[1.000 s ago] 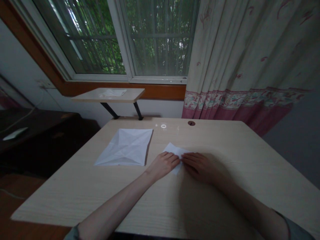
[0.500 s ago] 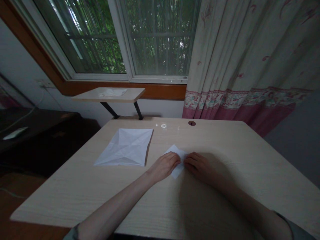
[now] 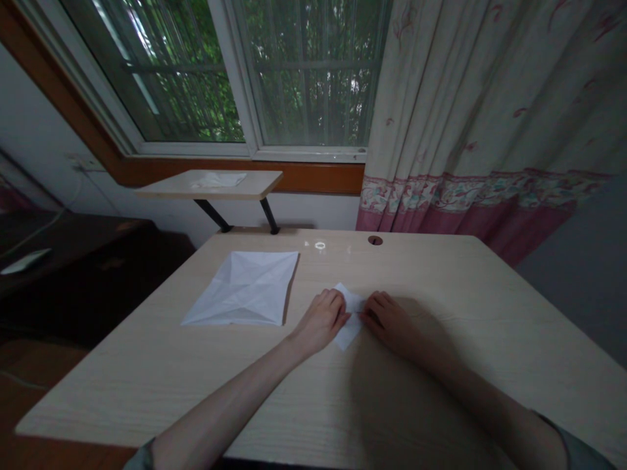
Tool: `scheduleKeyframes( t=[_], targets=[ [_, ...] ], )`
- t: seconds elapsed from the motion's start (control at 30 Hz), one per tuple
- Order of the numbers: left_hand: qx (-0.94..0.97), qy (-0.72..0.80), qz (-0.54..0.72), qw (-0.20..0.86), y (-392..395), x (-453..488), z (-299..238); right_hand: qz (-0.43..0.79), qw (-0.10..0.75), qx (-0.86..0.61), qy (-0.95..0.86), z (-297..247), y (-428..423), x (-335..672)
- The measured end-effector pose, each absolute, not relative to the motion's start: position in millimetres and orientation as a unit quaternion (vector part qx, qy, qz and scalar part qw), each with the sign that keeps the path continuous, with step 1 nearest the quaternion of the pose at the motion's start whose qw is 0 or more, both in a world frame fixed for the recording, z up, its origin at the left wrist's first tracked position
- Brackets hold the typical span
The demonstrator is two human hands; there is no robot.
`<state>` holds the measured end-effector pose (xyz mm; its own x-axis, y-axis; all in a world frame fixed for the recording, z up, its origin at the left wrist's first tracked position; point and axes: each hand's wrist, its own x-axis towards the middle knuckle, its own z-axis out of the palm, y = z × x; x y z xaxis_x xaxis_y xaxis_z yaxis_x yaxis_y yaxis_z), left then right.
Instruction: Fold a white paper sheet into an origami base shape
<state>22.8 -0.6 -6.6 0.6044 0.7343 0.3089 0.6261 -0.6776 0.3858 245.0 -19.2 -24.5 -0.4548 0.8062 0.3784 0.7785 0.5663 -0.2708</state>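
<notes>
A small folded sheet of white paper [image 3: 347, 334] lies on the desk between my hands, with its far and near corners showing. My left hand [image 3: 324, 318] is closed on its left side, thumb and fingers pinching the edge. On the opposite side my right hand [image 3: 386, 322] has its fingers curled together at the paper's right edge. Both hands cover the side corners. Left of them a larger square of white paper [image 3: 249, 287] with crossing creases lies flat, touched by neither hand.
The pale wooden desk [image 3: 274, 405] has a round cable hole [image 3: 375, 240] near its back edge. A raised shelf [image 3: 249, 190] at the back left carries crumpled white paper [image 3: 220, 179]. Behind stand a window and a floral curtain [image 3: 441, 111]. A dark cabinet [image 3: 73, 261] is at the left.
My fingers have shifted slightly on the folded paper, and both hands sit a little further apart, showing more of its middle. The larger sheet has not moved.
</notes>
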Motion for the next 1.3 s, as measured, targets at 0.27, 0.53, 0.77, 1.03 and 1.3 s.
scheduleKeyframes(
  t=[0.27, 0.53, 0.77, 1.03, 1.3],
  targets=[
    [0.897, 0.387, 0.194, 0.089, 0, 23, -8, -0.005, 0.247, -0.46, -0.853, -32, -18, 246],
    [0.887, 0.411, 0.194, 0.078, -3, 23, -1, 0.027, 0.245, -0.494, -0.834, -25, -19, 247],
    [0.879, 0.421, 0.194, 0.111, 1, 20, 0, 0.084, 0.29, -0.469, -0.83, -30, -14, 255],
    [0.89, 0.394, 0.203, 0.105, 3, 14, -3, 0.153, 0.312, -0.433, -0.831, -29, -7, 264],
    [0.892, 0.378, 0.232, 0.092, 3, 12, -6, 0.145, 0.322, -0.421, -0.835, -36, -4, 266]
  ],
)
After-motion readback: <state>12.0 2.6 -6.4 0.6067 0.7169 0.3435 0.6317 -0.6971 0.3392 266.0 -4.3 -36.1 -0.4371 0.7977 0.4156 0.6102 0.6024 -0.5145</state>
